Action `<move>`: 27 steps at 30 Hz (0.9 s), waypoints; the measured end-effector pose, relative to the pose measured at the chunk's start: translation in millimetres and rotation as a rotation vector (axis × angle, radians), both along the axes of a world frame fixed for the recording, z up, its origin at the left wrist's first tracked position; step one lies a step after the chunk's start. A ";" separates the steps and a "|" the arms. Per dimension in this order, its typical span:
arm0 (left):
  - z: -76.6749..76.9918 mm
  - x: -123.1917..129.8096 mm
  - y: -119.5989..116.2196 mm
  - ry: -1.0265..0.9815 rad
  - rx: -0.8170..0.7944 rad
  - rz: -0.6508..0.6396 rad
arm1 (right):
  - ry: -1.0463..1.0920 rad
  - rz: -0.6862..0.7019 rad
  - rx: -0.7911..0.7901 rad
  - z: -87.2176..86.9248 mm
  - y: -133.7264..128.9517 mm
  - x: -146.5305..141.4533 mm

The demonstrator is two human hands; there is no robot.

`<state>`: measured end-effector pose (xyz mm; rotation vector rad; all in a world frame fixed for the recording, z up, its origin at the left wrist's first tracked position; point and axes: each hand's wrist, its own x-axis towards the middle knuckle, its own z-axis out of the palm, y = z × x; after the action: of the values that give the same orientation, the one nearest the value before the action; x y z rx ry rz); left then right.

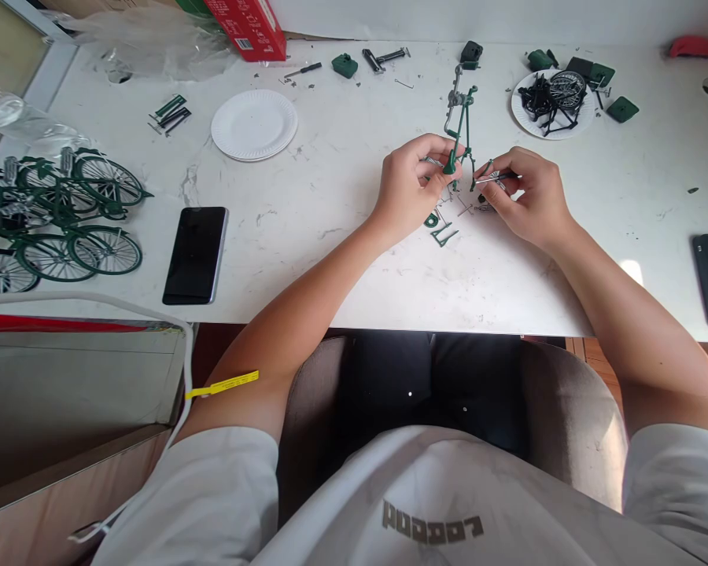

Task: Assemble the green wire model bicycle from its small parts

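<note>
My left hand [422,177] is closed on a green model bicycle frame [461,130], which stands up from the fingers with grey parts along its left side. In my right hand [528,189], the fingers pinch a thin tool [496,178] with a silver tip and a dark handle. Its tip points left, close to the lower right end of the frame; whether it touches is too small to tell. Below the hands lie small green parts [444,236] and thin metal pieces, partly hidden by the fingers.
Finished-looking model bicycles [103,250] crowd the left, beside a phone [194,255]. One paper plate [255,126] stands at the back left; another plate [519,102] carries black parts and a wheel. A red box [251,27], a small screwdriver [303,69] and loose parts lie along the back.
</note>
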<state>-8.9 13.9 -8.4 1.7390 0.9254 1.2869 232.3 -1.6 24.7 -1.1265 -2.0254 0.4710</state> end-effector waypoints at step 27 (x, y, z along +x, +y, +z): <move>0.6 0.9 -1.8 0.038 0.018 0.010 | 0.017 0.097 -0.104 -6.3 1.1 -0.5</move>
<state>-7.9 12.1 -7.8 1.7800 0.9480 1.2758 231.9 -0.5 18.3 -1.0851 -2.0677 0.6389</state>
